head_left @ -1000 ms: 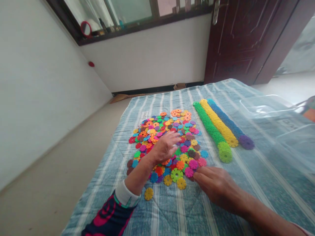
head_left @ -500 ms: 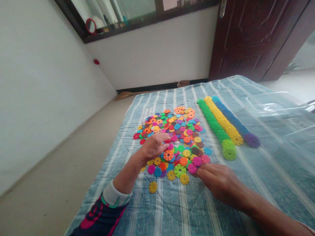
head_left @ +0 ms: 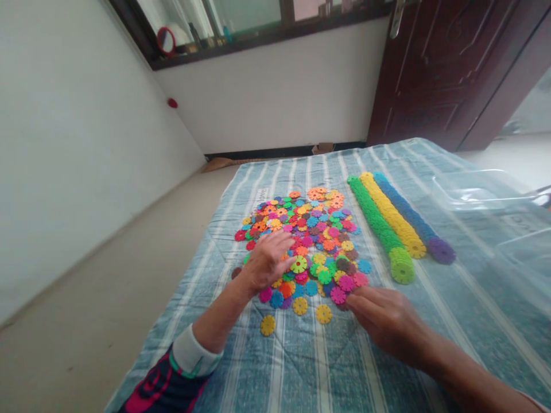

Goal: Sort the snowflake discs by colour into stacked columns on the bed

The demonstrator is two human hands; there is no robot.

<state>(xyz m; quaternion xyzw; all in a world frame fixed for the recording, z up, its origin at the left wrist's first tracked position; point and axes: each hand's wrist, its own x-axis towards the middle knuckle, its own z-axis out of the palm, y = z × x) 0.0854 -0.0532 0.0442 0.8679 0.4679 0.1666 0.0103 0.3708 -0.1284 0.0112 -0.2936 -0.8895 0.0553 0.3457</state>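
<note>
The left hand (head_left: 267, 259) has a loose, unclosed grip, fingers stretched over the pile and thumb apart, its tip just beside a lime-green, notched plastic disc (head_left: 298, 264). The right hand (head_left: 387, 321) has its fingertips bunched together at the pile's near right edge, next to a magenta notched disc (head_left: 338, 295); whether that grip holds anything, I cannot tell.

Around the left hand spreads the pile of multicoloured, flower-like plastic discs (head_left: 311, 222), lying loose on a blue-and-white striped cloth (head_left: 318, 373). Two yellow discs lie apart at its near side.

Right of the pile run three long rows of overlapping discs: a green row (head_left: 375, 221) ending in lime near the person, a yellow row (head_left: 391, 213) and a blue row (head_left: 408, 212) ending in purple.

Farther right stands a clear, shallow plastic box (head_left: 469, 195); glare shows inside. Nearer, a second clear plastic container (head_left: 520, 255) is cut by the picture's edge, its contents too faint to tell.
</note>
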